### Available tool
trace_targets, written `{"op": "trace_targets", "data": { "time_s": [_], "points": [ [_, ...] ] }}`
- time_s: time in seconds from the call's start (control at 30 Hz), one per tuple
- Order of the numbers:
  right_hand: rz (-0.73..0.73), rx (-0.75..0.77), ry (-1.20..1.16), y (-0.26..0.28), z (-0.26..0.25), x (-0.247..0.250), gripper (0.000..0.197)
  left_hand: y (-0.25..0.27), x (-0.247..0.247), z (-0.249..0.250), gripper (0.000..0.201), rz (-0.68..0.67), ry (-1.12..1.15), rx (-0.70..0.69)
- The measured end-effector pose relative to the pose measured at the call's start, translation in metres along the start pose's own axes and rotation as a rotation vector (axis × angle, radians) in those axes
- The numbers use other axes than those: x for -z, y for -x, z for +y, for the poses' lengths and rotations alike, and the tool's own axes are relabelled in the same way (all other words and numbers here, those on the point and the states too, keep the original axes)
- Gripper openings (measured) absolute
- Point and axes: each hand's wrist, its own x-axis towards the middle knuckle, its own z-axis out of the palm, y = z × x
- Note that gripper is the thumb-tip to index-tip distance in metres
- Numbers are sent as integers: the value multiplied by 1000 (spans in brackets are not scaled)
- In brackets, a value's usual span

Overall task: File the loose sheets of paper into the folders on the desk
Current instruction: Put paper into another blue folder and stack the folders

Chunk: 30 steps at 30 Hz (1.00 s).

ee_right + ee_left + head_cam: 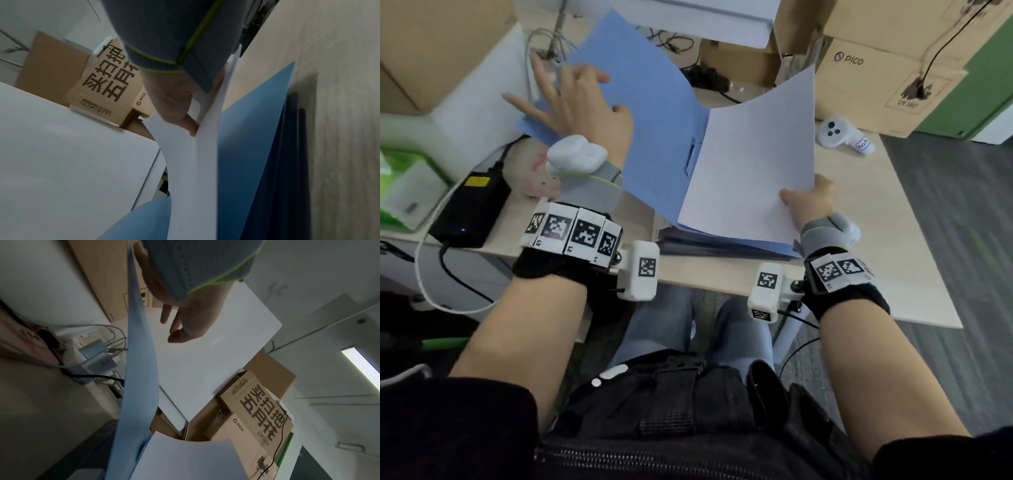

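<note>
The right hand (812, 200) pinches the near right corner of a white sheet (753, 161), thumb on top; the sheet arches up and away from it, its long axis running forward from the hand. Just to the hand's left lies the open blue folder (654, 137) on a stack on the counter (887, 240). The left hand (582, 102), fingers spread and straight, props the cover up from behind, so the opening lies between the two hands. The sheet already overlaps the folder's lower leaf; the next move likely calls for sliding it left toward the fold and laying it flat.
</note>
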Motion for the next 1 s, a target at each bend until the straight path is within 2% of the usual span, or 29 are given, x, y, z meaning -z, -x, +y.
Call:
{"op": "trace_targets", "data": {
  "time_s": [0.07,0.13,0.27,0.37,0.47,0.6,0.87,1.0],
  "points": [
    [-1,11,51,-5,-1,2,44,-1,-6,3,36,-44,-31,-41],
    [-12,30,98,-8,-3,3,42,-2,-14,7,37,-127,-12,-166],
    [-19,49,139,-17,-2,2,44,6,-40,29,38,-532,69,-491],
    [-30,20,154,-20,2,1,50,20,-63,43,41,-741,-69,-575],
    [-42,-16,140,-23,7,-1,55,31,-83,45,43,-817,-183,-595],
    [-48,-34,153,-27,12,-1,54,35,-98,41,7,-871,-255,-579],
    [-58,-65,148,-28,13,-4,59,32,-103,39,14,-871,-260,-577],
    [-59,-69,134,-30,17,-4,69,30,-104,36,19,-885,-249,-582]
  ]
}}
